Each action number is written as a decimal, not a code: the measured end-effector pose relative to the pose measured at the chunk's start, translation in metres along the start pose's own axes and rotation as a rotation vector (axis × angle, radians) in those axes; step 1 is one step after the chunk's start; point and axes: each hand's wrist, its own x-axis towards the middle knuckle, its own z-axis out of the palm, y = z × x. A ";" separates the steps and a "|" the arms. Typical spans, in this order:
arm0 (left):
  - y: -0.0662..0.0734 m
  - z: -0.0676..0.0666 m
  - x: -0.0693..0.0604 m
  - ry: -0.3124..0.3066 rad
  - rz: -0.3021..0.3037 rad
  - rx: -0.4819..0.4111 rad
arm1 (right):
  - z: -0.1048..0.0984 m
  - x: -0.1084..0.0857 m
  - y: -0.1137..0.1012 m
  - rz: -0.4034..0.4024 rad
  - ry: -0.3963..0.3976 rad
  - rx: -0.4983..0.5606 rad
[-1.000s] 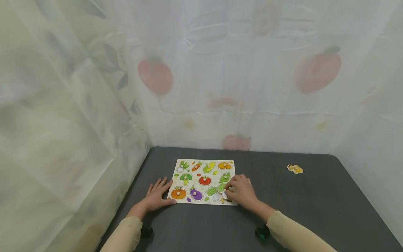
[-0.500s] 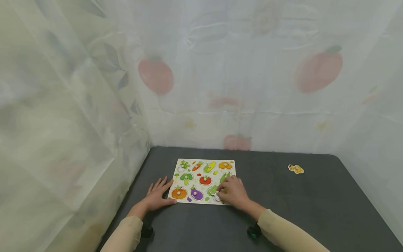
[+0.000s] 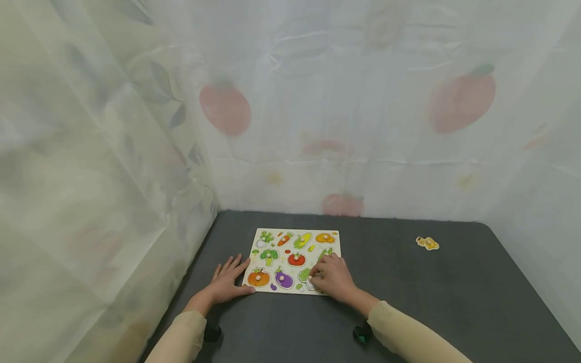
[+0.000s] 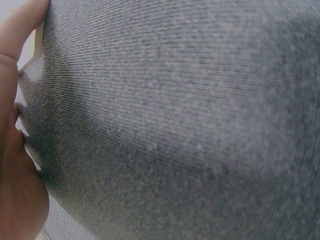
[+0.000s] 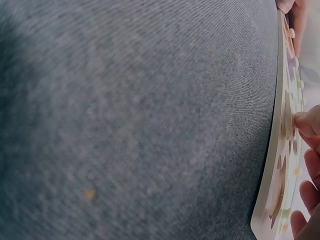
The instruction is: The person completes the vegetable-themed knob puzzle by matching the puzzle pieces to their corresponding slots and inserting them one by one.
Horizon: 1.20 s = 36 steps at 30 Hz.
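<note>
A cream wooden puzzle board (image 3: pixel 282 267) with knobbed vegetable pieces lies on the table. My left hand (image 3: pixel 227 282) is spread at its left edge, thumb by the near corner. With finger and thumb, my right hand (image 3: pixel 335 277) pinches a leafy green vegetable puzzle piece (image 3: pixel 304 275) over the bottom row. In the right wrist view that piece (image 5: pixel 289 117) stands slightly proud of the board, by the thumb. Whether it is seated cannot be told. The eggplant piece (image 3: pixel 284 279) lies just left of it. The hand hides the board's lower right corner.
A yellow-brown puzzle piece (image 3: pixel 428 243) lies apart on the dark grey tabletop (image 3: pixel 390 282), right of the board. Pumpkin (image 3: pixel 258 278), broccoli (image 3: pixel 269 257) and tomato (image 3: pixel 296 259) pieces sit in the board. Printed curtains (image 3: pixel 290 101) surround the table's back and sides.
My right hand has moved left across the board with the leafy green vegetable puzzle piece, then only slightly in the last half second. The left hand stays in place.
</note>
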 end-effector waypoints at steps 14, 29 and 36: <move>0.000 0.000 0.000 0.006 0.002 -0.011 | 0.004 0.001 0.003 0.009 -0.020 -0.003; 0.000 0.000 -0.001 0.007 0.001 -0.009 | 0.005 0.003 0.004 0.017 -0.022 0.000; 0.001 -0.001 -0.001 0.003 -0.007 -0.008 | 0.005 0.003 0.003 0.010 -0.016 -0.008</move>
